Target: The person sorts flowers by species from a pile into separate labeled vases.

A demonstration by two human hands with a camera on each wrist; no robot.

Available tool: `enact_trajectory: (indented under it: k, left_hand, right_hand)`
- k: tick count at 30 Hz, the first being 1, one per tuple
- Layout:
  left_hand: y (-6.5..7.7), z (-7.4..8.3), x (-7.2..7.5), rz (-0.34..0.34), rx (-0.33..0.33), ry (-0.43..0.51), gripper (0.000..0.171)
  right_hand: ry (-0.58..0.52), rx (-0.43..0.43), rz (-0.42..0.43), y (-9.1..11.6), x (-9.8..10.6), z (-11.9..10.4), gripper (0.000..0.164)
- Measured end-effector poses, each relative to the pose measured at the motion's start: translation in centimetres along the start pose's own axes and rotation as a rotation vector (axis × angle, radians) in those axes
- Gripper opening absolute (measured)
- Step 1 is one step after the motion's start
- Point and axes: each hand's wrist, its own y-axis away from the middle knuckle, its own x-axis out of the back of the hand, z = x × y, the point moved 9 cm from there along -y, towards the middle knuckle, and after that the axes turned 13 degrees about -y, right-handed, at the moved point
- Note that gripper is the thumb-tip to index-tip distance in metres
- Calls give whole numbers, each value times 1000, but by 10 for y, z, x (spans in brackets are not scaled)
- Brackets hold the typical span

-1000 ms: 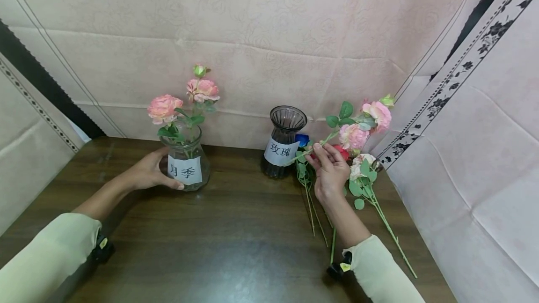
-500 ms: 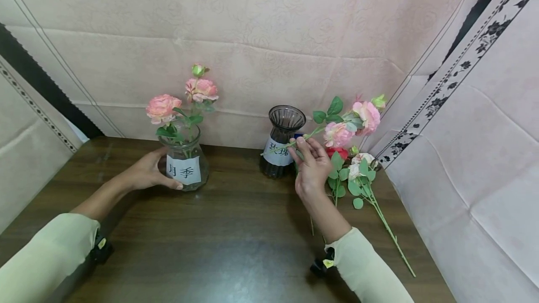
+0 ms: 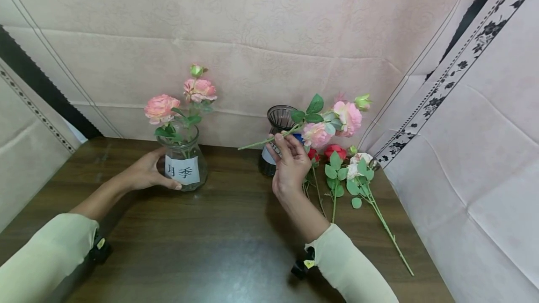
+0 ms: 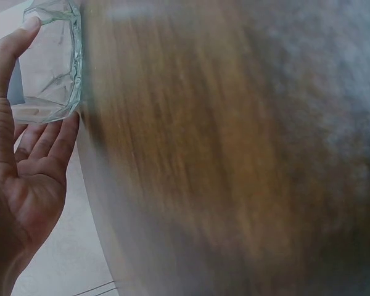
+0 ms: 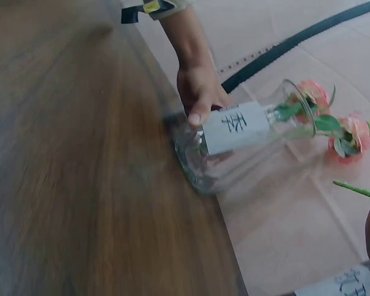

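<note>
My left hand grips the lower side of a clear glass vase, thumb across its front and fingers behind. Inside the vase stands a stem with pink roses and a green bud. The left wrist view shows the thumb on the glass base. Between thumb and fingers, my right hand pinches the green stem of a pink flower spray. Its cut end points left toward the clear vase, blooms trailing right. In the right wrist view only the stem tip and a fingertip show.
Behind the right hand, a dark ribbed vase with a paper label is partly hidden. Red flowers, a blue one and a white one lie on the wooden table. Pale patterned cloth hangs behind.
The right hand has moved left with the pink flower spray, passing in front of the dark vase. The left hand stays on the clear vase.
</note>
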Motion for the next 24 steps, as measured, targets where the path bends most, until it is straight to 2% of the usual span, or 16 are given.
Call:
enact_trajectory:
  k: [12, 24]
  left_hand:
    - [-1, -4, -1, -3, 11, -1, 106]
    - [-1, -2, 0, 1, 12, -17, 106]
  right_hand:
    - [-22, -39, -61, 12, -34, 29, 11]
    - [-86, -52, -62, 16, -60, 47, 15]
